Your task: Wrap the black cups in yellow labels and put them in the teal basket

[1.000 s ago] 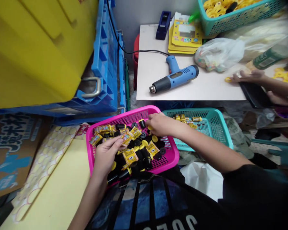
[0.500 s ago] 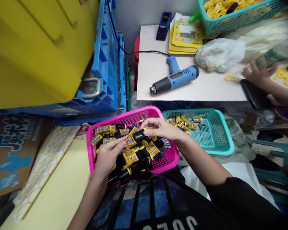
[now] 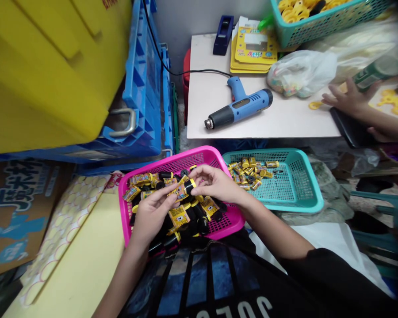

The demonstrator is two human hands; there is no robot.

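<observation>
A pink basket (image 3: 234, 217) on my lap holds several black tubes with yellow caps and yellow printed sleeves. Over it, my left hand (image 3: 151, 213) pinches a yellow sleeve (image 3: 178, 191) by its near end. My right hand (image 3: 215, 182) grips a black tube (image 3: 189, 186) and holds it at the sleeve's open end, so the two hands meet above the basket. A teal basket (image 3: 296, 201) to the right contains several finished yellow-wrapped pieces (image 3: 248, 170) at its far end.
A blue heat gun (image 3: 239, 107) with a black cord lies on the low white table (image 3: 212, 119) beyond. Another person's hand (image 3: 346, 98) rests at the table's right by a black tray. Yellow and blue crates (image 3: 86, 79) stack at left; a plastic bag and yellow cards sit behind.
My right hand picked a black tube from the far side of the pink basket and brought it to the sleeve in my left hand. The other person's hand shifted on the table.
</observation>
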